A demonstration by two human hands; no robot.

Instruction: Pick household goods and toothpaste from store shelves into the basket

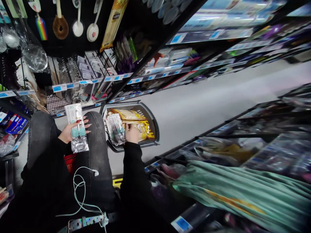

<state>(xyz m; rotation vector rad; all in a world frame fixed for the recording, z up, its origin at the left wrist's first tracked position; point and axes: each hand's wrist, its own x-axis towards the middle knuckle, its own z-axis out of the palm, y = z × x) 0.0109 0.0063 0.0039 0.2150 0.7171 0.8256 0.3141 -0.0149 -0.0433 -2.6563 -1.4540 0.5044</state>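
My left hand [66,132], palm up over my knees, holds a flat clear plastic package [77,131] with a white and teal card inside. Its fingers stick out past the package's right edge. My right hand [132,132] reaches into a dark shopping basket [156,132] on the floor, its fingers curled. It is right beside some clear-wrapped packages [116,127]; whether it grips one I cannot make out. Yellow packets [145,127] and a long yellow-and-brown pack [127,114] also lie in the basket.
Hanging kitchen utensils, among them a brown brush [60,26] and a strainer [35,57], fill the rack ahead. A pale aisle floor [184,103] runs to the right between shelves. Green fabric [238,191] lies at the lower right. White earphones [96,173] rest on my leg.
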